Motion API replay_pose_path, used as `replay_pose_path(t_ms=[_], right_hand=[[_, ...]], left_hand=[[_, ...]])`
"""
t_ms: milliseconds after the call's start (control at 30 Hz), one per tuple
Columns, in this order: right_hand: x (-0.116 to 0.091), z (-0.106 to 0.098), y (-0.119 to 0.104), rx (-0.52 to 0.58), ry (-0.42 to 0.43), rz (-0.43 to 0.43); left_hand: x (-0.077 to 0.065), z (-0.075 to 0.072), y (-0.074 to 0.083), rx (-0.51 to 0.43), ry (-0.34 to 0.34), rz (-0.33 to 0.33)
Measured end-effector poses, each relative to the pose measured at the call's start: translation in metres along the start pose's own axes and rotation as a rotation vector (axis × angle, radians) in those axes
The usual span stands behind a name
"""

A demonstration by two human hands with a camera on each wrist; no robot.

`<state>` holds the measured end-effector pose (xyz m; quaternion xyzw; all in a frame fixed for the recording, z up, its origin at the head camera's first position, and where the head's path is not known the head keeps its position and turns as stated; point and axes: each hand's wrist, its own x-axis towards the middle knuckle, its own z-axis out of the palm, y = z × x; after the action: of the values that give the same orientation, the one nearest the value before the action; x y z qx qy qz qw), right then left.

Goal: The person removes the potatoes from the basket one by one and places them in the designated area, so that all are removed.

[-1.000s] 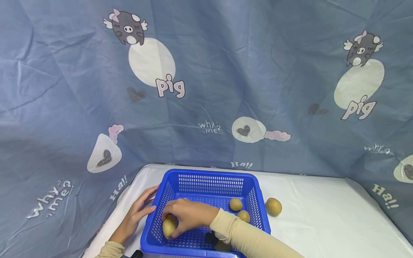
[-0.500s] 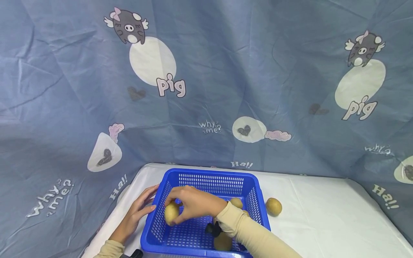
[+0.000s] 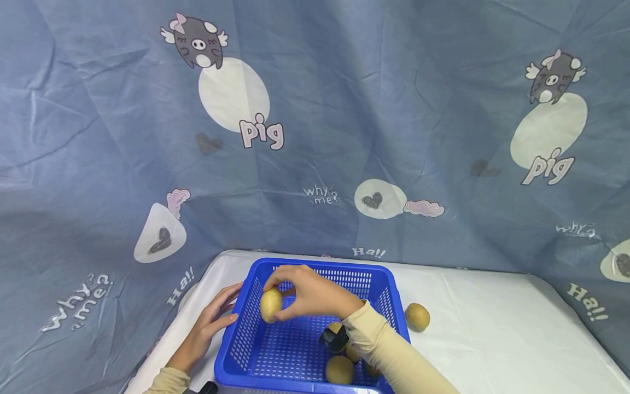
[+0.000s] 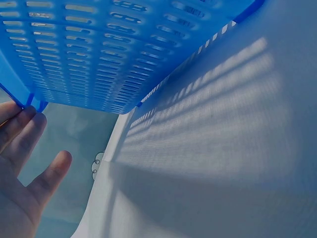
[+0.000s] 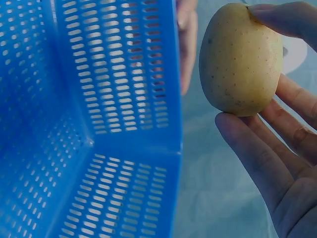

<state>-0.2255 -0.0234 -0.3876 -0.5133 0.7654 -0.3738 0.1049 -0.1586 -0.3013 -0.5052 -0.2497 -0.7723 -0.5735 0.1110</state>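
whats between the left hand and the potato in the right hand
In the head view, the blue basket's left wall, with its rim, lies between the left hand and the potato that the right hand holds.

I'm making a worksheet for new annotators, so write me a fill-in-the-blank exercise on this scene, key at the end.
1. The oval, speckled, yellow-brown potato is held in the person's ____ hand.
2. The rectangular plastic basket with slotted walls is coloured ____.
3. In the head view, the other hand is at the basket's ____ side.
4. On the white cloth outside the basket lies exactly ____ round, brownish potato.

Missing words: right; blue; left; one.
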Motion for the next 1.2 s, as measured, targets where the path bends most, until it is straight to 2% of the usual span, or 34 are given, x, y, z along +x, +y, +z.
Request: replay_pose_path(t_ms=[233,467,667,1033,1200], right_hand=[[-0.007,-0.012,0.001,0.089,0.074,0.039],[-0.017,-0.025,0.0,0.138,0.157,0.002],[-0.027,-0.035,0.001,0.126,0.205,-0.02],[-0.052,-0.056,0.003,0.122,0.322,-0.004],[-0.065,-0.064,0.004,0.108,0.362,0.004]], left_hand=[[-0.001,0.0,-0.001,0.002,0.005,-0.007],[-0.002,0.0,-0.001,-0.007,0.001,-0.01],[-0.002,0.0,-0.001,-0.003,-0.001,-0.016],[-0.001,0.001,0.001,0.001,0.006,-0.038],[-0.001,0.001,0.001,-0.001,0.006,-0.025]])
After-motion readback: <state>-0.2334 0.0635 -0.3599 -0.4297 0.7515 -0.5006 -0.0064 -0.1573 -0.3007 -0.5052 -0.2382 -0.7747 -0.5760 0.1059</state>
